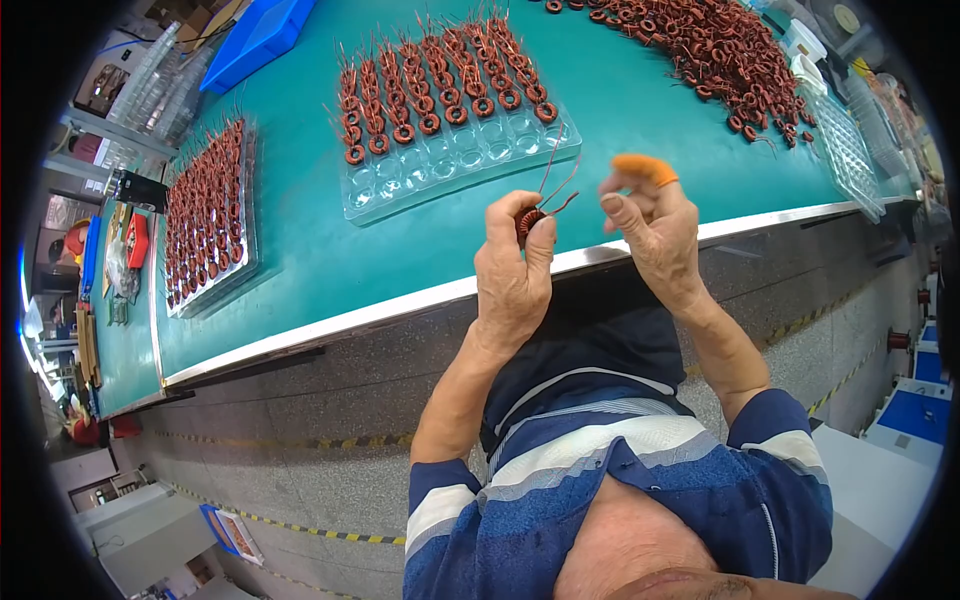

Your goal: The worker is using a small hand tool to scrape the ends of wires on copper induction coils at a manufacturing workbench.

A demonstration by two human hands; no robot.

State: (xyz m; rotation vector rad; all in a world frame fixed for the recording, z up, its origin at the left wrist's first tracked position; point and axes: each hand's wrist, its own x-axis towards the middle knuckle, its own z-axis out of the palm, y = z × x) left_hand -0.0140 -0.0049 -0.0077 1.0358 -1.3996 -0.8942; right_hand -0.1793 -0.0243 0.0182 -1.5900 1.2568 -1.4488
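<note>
My left hand (516, 262) pinches a copper-wound ring coil (528, 222) between thumb and fingers, just above the table's front edge. Several long wire ends stick up and to the right from this coil. To its right hovers my right hand (655, 225), an orange finger cover (645, 168) on one finger. Its thumb and that finger are apart with nothing visible between them, and a gap separates them from the wires. Beyond my hands lies a clear plastic tray (372, 200) with rows of similar coils (430, 100); its front pockets hold none.
The green table (300, 270) has a pale metal edge. A large heap of loose coils (720, 60) covers its far right. Another filled tray (212, 215) stands at left, near a blue bin (262, 40). Clear trays (848, 150) lie at the right end.
</note>
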